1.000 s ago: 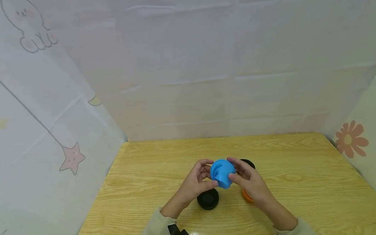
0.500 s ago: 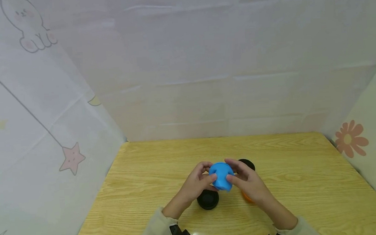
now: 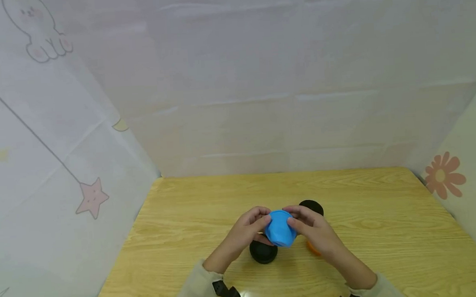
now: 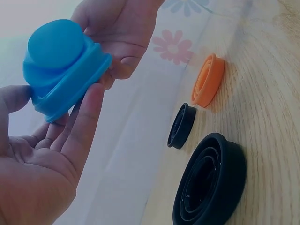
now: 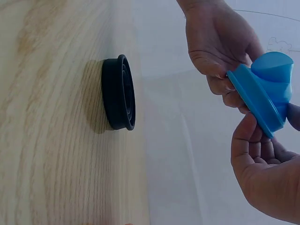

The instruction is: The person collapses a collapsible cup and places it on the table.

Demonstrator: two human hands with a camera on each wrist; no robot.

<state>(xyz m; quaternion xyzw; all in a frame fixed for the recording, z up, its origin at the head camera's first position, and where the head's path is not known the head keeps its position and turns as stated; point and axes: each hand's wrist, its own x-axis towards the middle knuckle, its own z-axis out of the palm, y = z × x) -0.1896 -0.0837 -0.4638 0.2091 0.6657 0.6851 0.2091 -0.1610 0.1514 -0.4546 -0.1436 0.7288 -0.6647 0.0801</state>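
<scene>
Both hands hold a blue collapsible silicone cup [image 3: 280, 230] above the table, its narrow base tilted toward me. My left hand [image 3: 243, 233] pinches its left side, thumb on the outer wall and fingers behind the wide rim. On the other side my right hand [image 3: 318, 235] grips it likewise. In the left wrist view the blue cup [image 4: 63, 68] is partly extended, with its wall folded unevenly. A black collapsed cup [image 3: 263, 251] lies below the left hand. An orange collapsed cup [image 3: 313, 248] is mostly hidden behind the right hand.
Another black collapsed cup [image 3: 312, 208] lies beyond the right hand, partly covered by it. The wooden table [image 3: 178, 241] meets a pale cloth backdrop [image 3: 236, 121] at its far edge. Printed cloth also hangs at both sides.
The blue cup has turned between the hands and come slightly lower, with its base now facing nearer to me. The left thumb has moved up onto its wall. The cups on the table stay put.
</scene>
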